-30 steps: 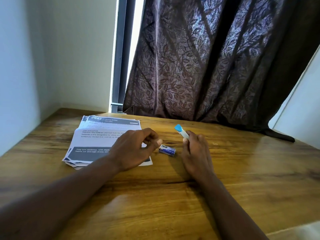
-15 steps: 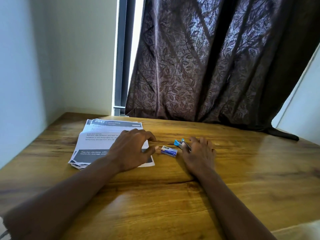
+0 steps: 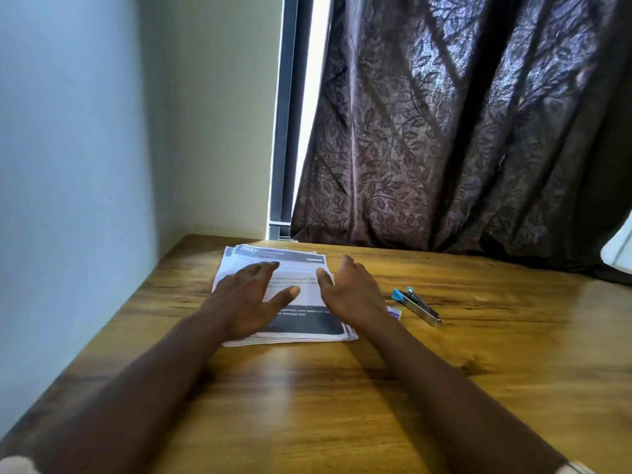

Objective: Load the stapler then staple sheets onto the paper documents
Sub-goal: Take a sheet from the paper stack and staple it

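A stack of printed paper documents [image 3: 301, 265] lies on the wooden table [image 3: 478, 354] near the left wall. My left hand [image 3: 249, 295] rests flat on the stack's left half, fingers straight. My right hand [image 3: 352, 292] is over the stack's right edge, fingers straight, holding nothing. A small metal stapler with a blue end [image 3: 415, 305] lies on the table to the right of my right hand, untouched. A small blue staple box [image 3: 395, 313] peeks out just behind my right wrist.
A dark patterned curtain [image 3: 461, 131] hangs behind the table's far edge. A pale wall [image 3: 68, 165] borders the table on the left. A white object [image 3: 620, 251] shows at the right edge.
My right hand let go of the stapler, which now lies on the table, and moved left onto the papers. My left hand spread flat on the stack.
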Demonstrator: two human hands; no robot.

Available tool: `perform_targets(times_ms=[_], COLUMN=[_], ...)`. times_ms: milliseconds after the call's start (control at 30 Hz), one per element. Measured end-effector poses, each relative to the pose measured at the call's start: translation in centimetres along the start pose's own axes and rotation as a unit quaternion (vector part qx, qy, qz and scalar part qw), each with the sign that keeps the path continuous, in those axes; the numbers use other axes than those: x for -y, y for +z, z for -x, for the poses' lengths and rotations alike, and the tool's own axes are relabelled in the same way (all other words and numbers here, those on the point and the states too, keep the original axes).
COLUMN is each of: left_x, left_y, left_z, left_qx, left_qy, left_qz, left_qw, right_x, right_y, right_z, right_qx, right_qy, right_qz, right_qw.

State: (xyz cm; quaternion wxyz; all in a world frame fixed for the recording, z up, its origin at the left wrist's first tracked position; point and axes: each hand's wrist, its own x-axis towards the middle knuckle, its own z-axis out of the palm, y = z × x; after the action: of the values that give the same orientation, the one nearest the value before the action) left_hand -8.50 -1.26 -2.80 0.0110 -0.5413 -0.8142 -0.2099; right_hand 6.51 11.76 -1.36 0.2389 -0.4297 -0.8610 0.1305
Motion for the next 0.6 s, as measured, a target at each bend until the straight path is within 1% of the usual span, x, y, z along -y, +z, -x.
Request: perform_targets(times_ms=[100,200,267,333,400,467,533,600], left_x=[0.8,1.4,2.0,2.6,2.9,3.0,2.9,2.7], left_y=[0.5,0.3,-0.1,-0.6,-1.0,-1.2,-1.2,-1.1], left_z=[-0.4,-0.7,-0.9,-1.2,-1.4,-1.6,-1.7,-1.6], left_qx=[0.036,0.047,0.057,0.058,0.051,0.047,0.042,0.04], left_qy=[-0.014,-0.009,-0.01,-0.008,-0.008,-0.012,-0.012,-0.013], left_qz=[-0.023,-0.039,-0.049,-0.054,-0.05,-0.052,-0.055,-0.058], left_qw=[0.999,0.998,0.997,0.997,0.997,0.997,0.998,0.997], right_x=[1.4,1.5,1.2,0.6,0.2,0.0,-0.1,-0.1], right_y=[2.1,3.5,4.1,4.3,4.3,4.3,4.4,4.5], right_z=[-2.0,-2.7,-3.1,-3.5,-3.9,-4.2,-4.3,-4.4], right_qx=[0.014,-0.006,-0.026,-0.042,-0.055,-0.057,-0.047,-0.04], right_qy=[0.045,0.046,0.042,0.054,0.067,0.074,0.071,0.061], right_qz=[0.058,0.084,0.04,-0.051,-0.151,-0.224,-0.246,-0.244], right_qw=[0.997,0.995,0.998,0.996,0.985,0.97,0.965,0.967])
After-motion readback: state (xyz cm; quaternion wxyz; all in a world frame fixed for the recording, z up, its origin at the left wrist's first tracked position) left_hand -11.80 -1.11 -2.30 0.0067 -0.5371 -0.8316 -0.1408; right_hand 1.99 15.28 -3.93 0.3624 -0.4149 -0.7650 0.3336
